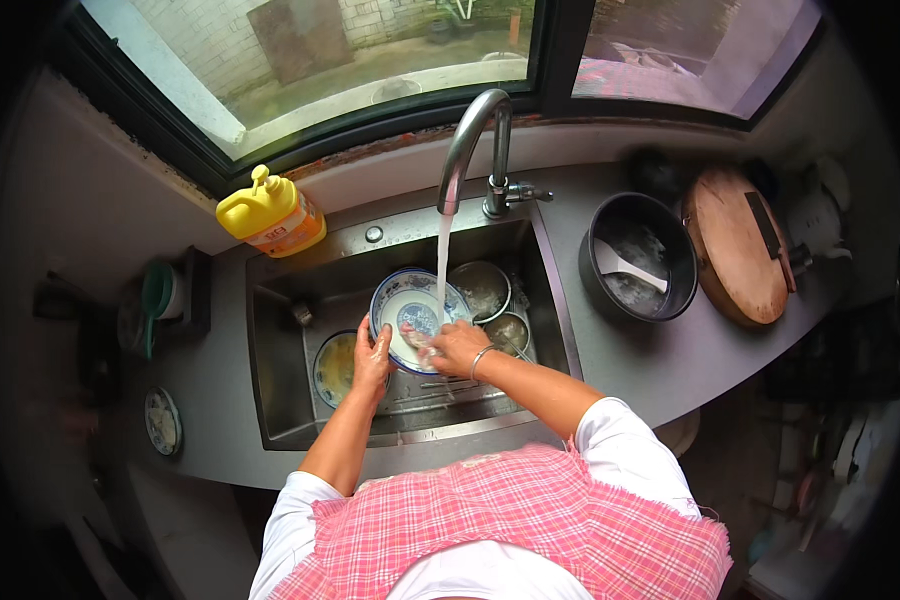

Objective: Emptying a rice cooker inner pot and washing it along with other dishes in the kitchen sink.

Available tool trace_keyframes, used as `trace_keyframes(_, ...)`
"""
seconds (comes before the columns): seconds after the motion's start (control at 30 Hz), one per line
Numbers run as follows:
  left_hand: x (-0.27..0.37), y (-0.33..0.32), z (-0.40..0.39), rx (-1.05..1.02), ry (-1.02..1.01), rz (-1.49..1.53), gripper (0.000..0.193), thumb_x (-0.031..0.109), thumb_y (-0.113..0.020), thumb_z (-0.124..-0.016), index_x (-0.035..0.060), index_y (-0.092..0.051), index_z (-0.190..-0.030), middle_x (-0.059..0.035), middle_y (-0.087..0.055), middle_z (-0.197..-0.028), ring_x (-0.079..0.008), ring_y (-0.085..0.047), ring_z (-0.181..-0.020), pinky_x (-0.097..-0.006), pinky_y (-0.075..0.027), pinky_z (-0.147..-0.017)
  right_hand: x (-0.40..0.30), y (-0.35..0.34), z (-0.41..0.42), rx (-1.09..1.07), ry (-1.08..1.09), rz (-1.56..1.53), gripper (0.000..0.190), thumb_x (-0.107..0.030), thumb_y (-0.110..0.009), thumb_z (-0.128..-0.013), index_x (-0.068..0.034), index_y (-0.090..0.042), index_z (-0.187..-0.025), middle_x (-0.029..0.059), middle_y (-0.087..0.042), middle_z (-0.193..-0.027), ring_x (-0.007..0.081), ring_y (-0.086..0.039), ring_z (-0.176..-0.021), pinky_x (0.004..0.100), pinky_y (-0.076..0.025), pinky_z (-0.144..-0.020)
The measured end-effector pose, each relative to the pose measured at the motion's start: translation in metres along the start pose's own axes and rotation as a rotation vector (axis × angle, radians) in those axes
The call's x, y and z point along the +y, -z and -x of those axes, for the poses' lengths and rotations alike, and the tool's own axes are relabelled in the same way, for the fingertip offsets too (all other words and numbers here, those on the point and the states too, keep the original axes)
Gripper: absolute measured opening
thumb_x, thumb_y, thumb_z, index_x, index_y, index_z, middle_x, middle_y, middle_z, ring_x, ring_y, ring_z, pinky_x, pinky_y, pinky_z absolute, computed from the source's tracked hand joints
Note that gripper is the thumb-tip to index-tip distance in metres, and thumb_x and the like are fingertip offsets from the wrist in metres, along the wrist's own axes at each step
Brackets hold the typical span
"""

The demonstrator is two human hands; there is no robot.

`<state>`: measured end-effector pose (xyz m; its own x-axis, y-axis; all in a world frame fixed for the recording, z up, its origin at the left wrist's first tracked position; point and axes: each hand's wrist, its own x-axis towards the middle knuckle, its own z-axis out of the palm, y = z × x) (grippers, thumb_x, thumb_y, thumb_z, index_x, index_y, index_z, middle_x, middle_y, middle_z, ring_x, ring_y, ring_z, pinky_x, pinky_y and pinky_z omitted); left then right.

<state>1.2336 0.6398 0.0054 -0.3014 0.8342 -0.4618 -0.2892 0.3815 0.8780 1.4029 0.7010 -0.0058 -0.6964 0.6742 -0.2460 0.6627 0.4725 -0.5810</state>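
My left hand (pixel 373 355) grips the left rim of a blue-and-white patterned bowl (pixel 399 300), tilted over the sink (pixel 270 375). Inside that bowl my right hand (pixel 454 348) presses a wet, crumpled cloth (pixel 418 342) against the wall. Water (pixel 443 255) runs from the chrome faucet (pixel 455 172) into the bowl. Below and to the left, a second patterned bowl (pixel 335 367) with yellowish liquid rests on the sink floor, partly behind my left hand. A round metal bowl (pixel 484 291) and a smaller one (pixel 508 334), both with cloudy water, stand at the right.
A yellow pump jug (pixel 274 214) stands at the sink's back left corner. Right of the sink are a dark pot (pixel 639 259) holding a white rice paddle (pixel 630 268), and a round wooden chopping board (pixel 735 247) with a cleaver (pixel 765 225). A small plate (pixel 163 421) lies far left.
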Motion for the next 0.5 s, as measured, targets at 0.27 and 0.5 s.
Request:
trace_keyframes(0.27,-0.004,-0.026,0.029,-0.068,0.174,-0.04,0.056,0.028,-0.055,-0.084,0.0171,-0.024,-0.129,-0.009,-0.052,-0.104,-0.0171,-0.058,-0.083,-0.0329,-0.052,-0.057,0.019,-0.004,-0.041,0.431,-0.184,-0.138,0.028,-0.016,-0.061,-0.066,-0.006,-0.057,-0.092,0.014,-0.053,-0.095,0.0332,-0.053,-0.087,0.0409,-0.045,-0.076)
trace_keyframes(0.5,-0.004,-0.006,0.009,0.047,0.139,-0.021,0.056,0.034,-0.056,-0.083,0.0205,-0.028,-0.129,-0.0047,-0.052,-0.106,-0.0156,-0.057,-0.085,-0.0326,-0.052,-0.061,-0.013,-0.007,-0.007,0.017,0.243,-0.228,0.025,-0.026,-0.055,-0.073,-0.01,-0.063,-0.09,0.013,-0.056,-0.087,0.0316,-0.054,-0.084,0.0398,-0.044,-0.074)
